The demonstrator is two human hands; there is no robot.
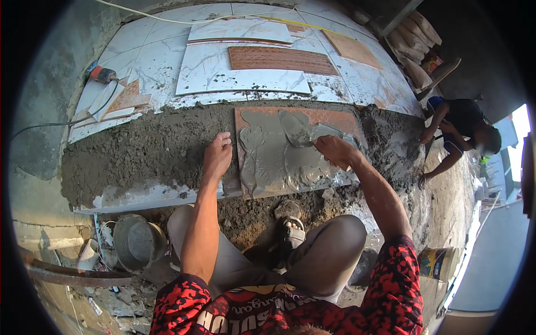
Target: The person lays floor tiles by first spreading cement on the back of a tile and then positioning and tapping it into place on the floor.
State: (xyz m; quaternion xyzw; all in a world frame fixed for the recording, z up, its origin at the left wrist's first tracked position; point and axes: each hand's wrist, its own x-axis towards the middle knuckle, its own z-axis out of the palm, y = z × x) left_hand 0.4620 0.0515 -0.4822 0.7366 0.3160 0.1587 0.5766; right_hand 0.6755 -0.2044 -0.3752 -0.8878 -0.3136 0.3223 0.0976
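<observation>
A tile (pixel 241 162) lies with its ribbed, reddish-brown back up, most of it coated in wet grey mortar (pixel 304 164). My right hand (pixel 336 152) is closed round the handle of a trowel (pixel 296 128), whose mortar-covered blade rests on the coating near the tile's far edge. Over the rough mortar bed (pixel 145 145), just left of the tile, my left hand (pixel 218 155) has its fingers curled in, and nothing shows between them. The trowel's handle is mostly hidden by my right hand.
White marbled tiles (pixel 245 70) and a reddish tile strip (pixel 282 60) lie beyond the bed. A corded power tool (pixel 102 73) sits far left. Buckets stand at lower left (pixel 137 243) and right (pixel 438 262). Another person (pixel 466 125) crouches at the right.
</observation>
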